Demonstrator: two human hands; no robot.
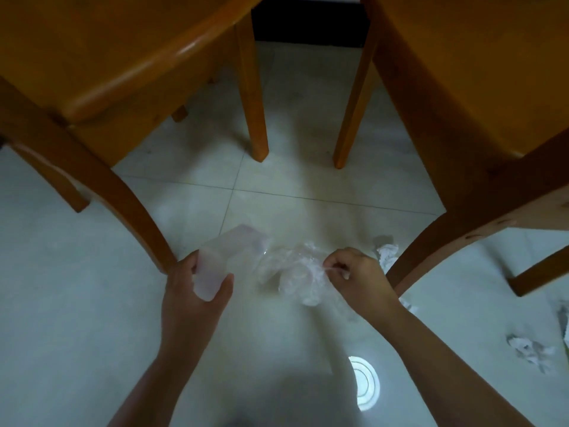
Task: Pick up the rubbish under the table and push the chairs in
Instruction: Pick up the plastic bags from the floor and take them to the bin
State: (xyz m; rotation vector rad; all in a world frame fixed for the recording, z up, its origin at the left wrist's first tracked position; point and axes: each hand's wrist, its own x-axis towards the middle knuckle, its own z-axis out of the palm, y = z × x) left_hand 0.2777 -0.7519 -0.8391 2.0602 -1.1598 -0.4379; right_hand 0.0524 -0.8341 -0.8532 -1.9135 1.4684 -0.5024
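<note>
Between two wooden chairs, both bare hands are working low over the pale tiled floor. The left hand is gripping a translucent plastic cup, thumb on one side and fingers curled around the other; the cup is lying tilted, mouth pointing away. The right hand is pinching the edge of a crumpled clear plastic bag between thumb and bent fingers; the bag is hanging just beside the cup. A crumpled white tissue is lying on the floor beside the curved rear leg of the right chair. Another crumpled paper scrap is lying further right, well apart. The left chair is standing near the left hand. A round light reflection is showing on the tiles.
</note>
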